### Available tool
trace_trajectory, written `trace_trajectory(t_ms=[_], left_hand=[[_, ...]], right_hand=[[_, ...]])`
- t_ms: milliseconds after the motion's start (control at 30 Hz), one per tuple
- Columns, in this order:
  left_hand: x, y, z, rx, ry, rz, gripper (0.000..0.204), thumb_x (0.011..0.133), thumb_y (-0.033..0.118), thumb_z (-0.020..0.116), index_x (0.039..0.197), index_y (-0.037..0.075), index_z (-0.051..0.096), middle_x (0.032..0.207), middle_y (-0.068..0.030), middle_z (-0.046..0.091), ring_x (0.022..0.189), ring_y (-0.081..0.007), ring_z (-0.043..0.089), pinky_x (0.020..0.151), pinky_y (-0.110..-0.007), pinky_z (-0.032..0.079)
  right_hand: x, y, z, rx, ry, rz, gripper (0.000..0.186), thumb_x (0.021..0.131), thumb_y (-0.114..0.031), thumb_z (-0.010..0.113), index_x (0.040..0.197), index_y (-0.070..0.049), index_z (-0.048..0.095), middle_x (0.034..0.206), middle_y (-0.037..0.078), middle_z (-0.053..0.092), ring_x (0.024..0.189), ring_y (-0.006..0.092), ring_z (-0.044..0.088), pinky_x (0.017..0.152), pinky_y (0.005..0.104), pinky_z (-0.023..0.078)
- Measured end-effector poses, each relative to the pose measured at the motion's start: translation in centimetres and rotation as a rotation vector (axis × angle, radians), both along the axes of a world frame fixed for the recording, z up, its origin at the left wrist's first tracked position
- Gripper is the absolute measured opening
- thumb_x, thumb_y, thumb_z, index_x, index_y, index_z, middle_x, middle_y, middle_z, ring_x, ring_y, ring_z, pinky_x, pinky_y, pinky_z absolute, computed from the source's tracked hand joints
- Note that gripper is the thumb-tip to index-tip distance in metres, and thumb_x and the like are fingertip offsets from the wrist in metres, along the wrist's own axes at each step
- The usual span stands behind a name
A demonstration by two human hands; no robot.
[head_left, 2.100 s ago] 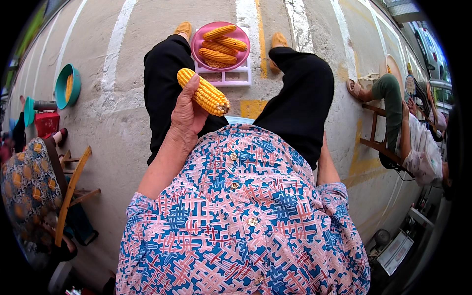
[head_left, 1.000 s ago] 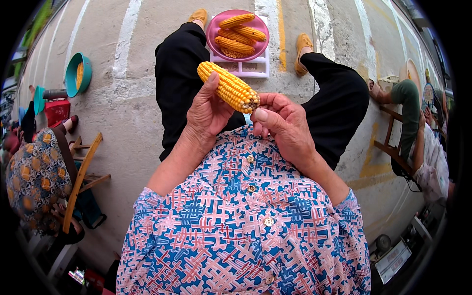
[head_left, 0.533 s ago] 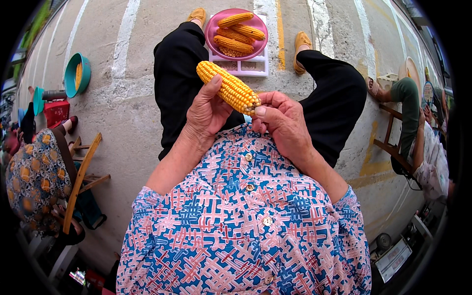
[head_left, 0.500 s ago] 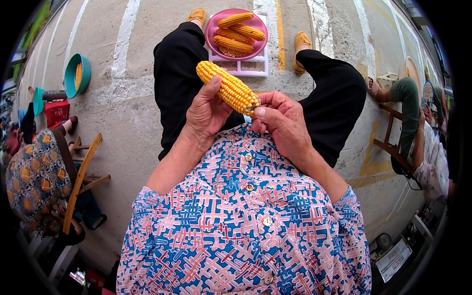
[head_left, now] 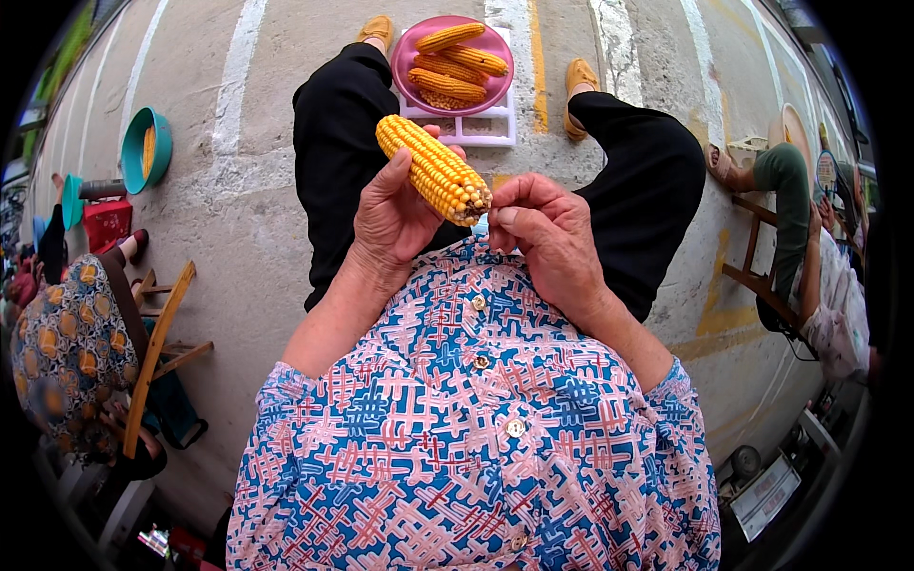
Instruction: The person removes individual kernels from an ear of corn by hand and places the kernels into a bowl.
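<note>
A yellow corn cob (head_left: pixel 430 169) is held up in front of my shirt, slanting from upper left to lower right. My left hand (head_left: pixel 392 211) is closed around its left side, thumb along the kernels and fingertips showing behind. At the cob's lower right end the kernels give way to a pale, brownish tip. Right beside this tip my right hand (head_left: pixel 543 233) is closed in a pinch, thumb against the fingers. What lies between those fingertips is too small to tell.
Beyond my hands, a pink basin (head_left: pixel 405 71) holds several corn cobs and loose kernels, on a white plastic stand (head_left: pixel 495 141). A teal basin (head_left: pixel 164 150) stands left. Seated people are at both sides, one by a wooden chair (head_left: pixel 157 362). My legs flank the basin.
The corn cob has tilted more steeply, its tip now turned more into view. My right hand's fingertips have drawn together in a pinch beside the tip.
</note>
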State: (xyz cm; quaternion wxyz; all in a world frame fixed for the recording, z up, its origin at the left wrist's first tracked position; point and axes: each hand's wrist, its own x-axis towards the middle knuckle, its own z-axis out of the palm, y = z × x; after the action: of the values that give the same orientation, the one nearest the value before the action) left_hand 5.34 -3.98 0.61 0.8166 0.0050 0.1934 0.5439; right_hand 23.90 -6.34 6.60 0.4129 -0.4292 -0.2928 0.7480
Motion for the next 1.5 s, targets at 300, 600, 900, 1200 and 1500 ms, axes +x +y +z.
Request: trace_trajectory(t_ms=[300,600,900,1200,1500], left_hand=[[-0.4,0.4,0.3,0.064,-0.061,-0.046,0.055,0.081,0.017,0.068,0.127,0.001,0.043,0.111,-0.0198,0.05,0.104,-0.0319,0.053,0.091,-0.045,0.05],[-0.7,0.5,0.4,0.081,-0.065,-0.041,0.057,0.076,0.013,0.066,0.126,0.001,0.043,0.113,-0.0202,0.051,0.107,-0.0341,0.053,0.092,-0.047,0.051],[-0.8,0.5,0.4,0.082,-0.048,-0.029,0.058,0.073,0.012,0.065,0.126,0.0,0.043,0.112,-0.0206,0.051,0.107,-0.0349,0.054,0.091,-0.049,0.051],[-0.8,0.7,0.3,0.075,-0.06,-0.026,0.057,0.071,0.012,0.064,0.124,0.001,0.045,0.11,-0.0186,0.05,0.104,-0.0323,0.053,0.09,-0.047,0.052],[-1.0,0.8,0.4,0.015,-0.057,-0.003,0.057,0.068,0.013,0.066,0.12,0.002,0.047,0.108,-0.017,0.05,0.103,-0.0311,0.053,0.091,-0.048,0.05]], right_hand=[[-0.1,0.0,0.6,-0.069,0.064,0.038,0.014,0.09,-0.01,0.06,0.099,0.0,0.062,0.082,0.003,0.063,0.068,0.0061,0.058,0.062,0.0176,0.045],[-0.3,0.1,0.3,-0.064,0.033,0.052,0.017,0.087,-0.012,0.064,0.098,0.0,0.062,0.081,0.002,0.063,0.067,0.005,0.058,0.06,0.0167,0.044],[-0.4,0.1,0.0,-0.048,-0.001,0.052,0.016,0.088,-0.013,0.064,0.097,0.0,0.062,0.08,0.002,0.062,0.065,0.0048,0.057,0.059,0.0165,0.043],[-0.4,0.2,-0.1,-0.035,-0.017,0.044,0.014,0.089,-0.012,0.063,0.095,0.001,0.063,0.079,0.002,0.062,0.065,0.0054,0.057,0.058,0.0176,0.044],[6.0,4.1,-5.6,0.904,-1.448,0.218,0.012,0.081,-0.01,0.062,0.088,-0.004,0.069,0.097,0.012,0.066,0.096,0.0227,0.061,0.075,0.0324,0.047]])
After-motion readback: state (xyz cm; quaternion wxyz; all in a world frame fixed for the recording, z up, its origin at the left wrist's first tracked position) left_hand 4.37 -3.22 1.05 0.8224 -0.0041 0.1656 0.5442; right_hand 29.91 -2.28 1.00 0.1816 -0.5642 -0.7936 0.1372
